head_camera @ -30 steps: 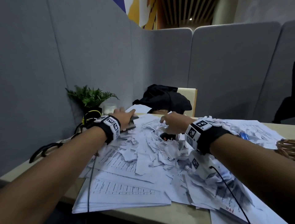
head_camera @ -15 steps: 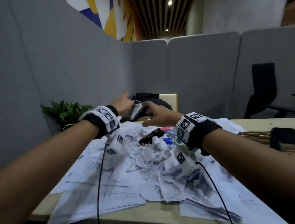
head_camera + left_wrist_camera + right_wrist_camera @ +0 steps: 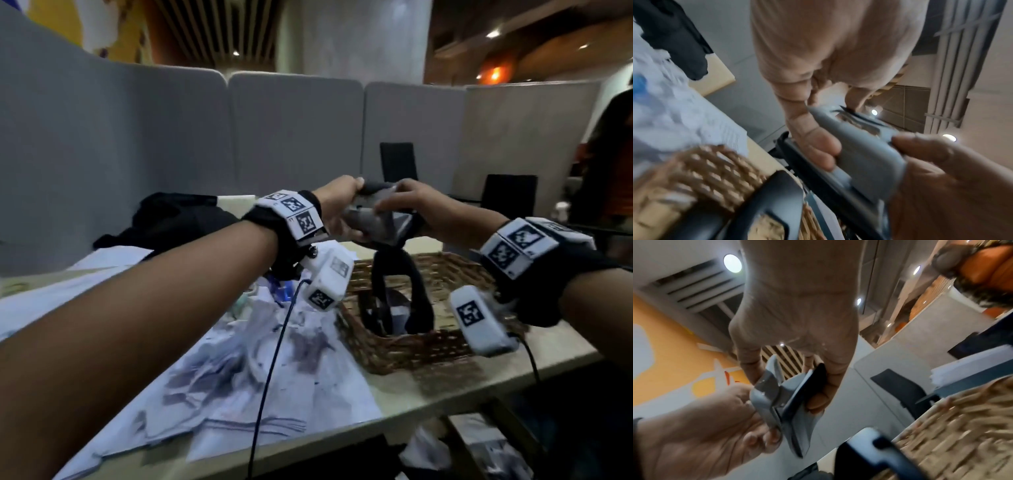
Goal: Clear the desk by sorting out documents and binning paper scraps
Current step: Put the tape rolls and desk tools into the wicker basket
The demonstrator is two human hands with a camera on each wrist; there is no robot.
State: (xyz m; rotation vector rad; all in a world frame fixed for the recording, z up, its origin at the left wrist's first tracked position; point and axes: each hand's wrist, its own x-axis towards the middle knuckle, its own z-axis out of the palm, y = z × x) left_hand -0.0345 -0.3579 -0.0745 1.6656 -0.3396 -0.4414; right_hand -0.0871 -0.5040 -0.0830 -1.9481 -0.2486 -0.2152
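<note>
Both hands hold a grey and black device (image 3: 371, 224) in the air above a wicker basket (image 3: 411, 349) at the desk's right side. My left hand (image 3: 346, 212) grips its left end and my right hand (image 3: 394, 205) grips its right end. Black straps (image 3: 394, 291) hang from the device down into the basket. The left wrist view shows the grey device (image 3: 865, 146) between the fingers of both hands, with the basket (image 3: 715, 175) below. In the right wrist view the device (image 3: 781, 402) is pinched by both hands. Printed sheets and torn paper scraps (image 3: 274, 359) cover the desk left of the basket.
A black cloth bundle (image 3: 171, 219) lies at the back of the desk. Grey partitions (image 3: 294, 130) wall in the far side. Two black chairs (image 3: 508, 195) stand behind the desk. A person in orange (image 3: 609, 164) is at the far right. More papers (image 3: 479, 448) lie below the desk edge.
Both hands lifted the grey device from the back left of the desk and carried it right, over the wicker basket. The head view swung right.
</note>
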